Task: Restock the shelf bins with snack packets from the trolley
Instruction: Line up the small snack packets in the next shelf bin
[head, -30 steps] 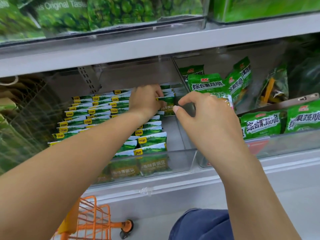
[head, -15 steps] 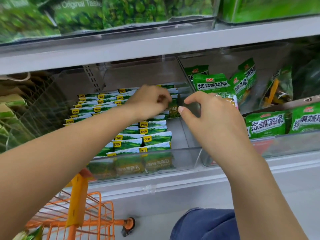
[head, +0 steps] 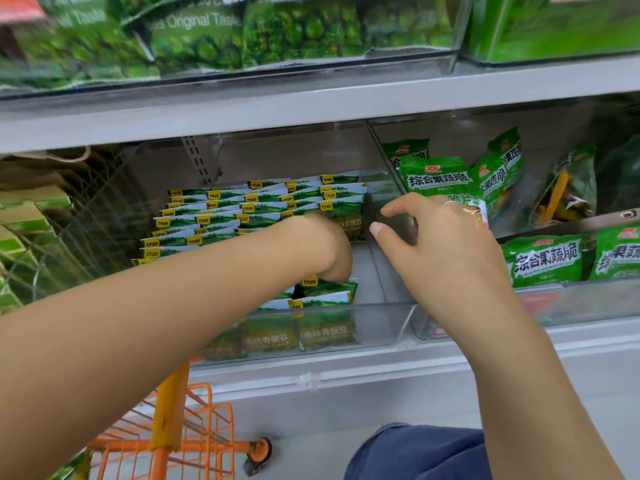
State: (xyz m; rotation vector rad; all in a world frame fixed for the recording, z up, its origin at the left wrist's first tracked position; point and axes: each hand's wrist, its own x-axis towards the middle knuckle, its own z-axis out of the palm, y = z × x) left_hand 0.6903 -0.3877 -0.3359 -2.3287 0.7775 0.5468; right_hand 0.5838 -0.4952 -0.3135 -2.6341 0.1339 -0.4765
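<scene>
Small green-and-white snack packets (head: 263, 202) with yellow tags stand in rows inside a clear shelf bin (head: 374, 323). A few more packets (head: 329, 292) stand at its front wall. My left hand (head: 325, 247) reaches down into the gap between the back rows and the front ones. Its fingers are hidden among the packets. One packet (head: 351, 220) stands upright just behind this hand. My right hand (head: 440, 244) is at the bin's right side, with thumb and forefinger curled round the clear divider wall (head: 381, 161).
The neighbouring bin on the right holds larger green bags (head: 436, 178), and more of them (head: 547, 261) lie in front. Big green bags (head: 214, 39) fill the shelf above. An orange wire trolley (head: 194, 431) stands below left, and my blue-clad knee (head: 415, 452) is beneath the shelf edge.
My left hand has dropped from the back row's right end down into the gap in the bin. The right hand has stayed at the divider. The view shifted, showing more of the trolley.
</scene>
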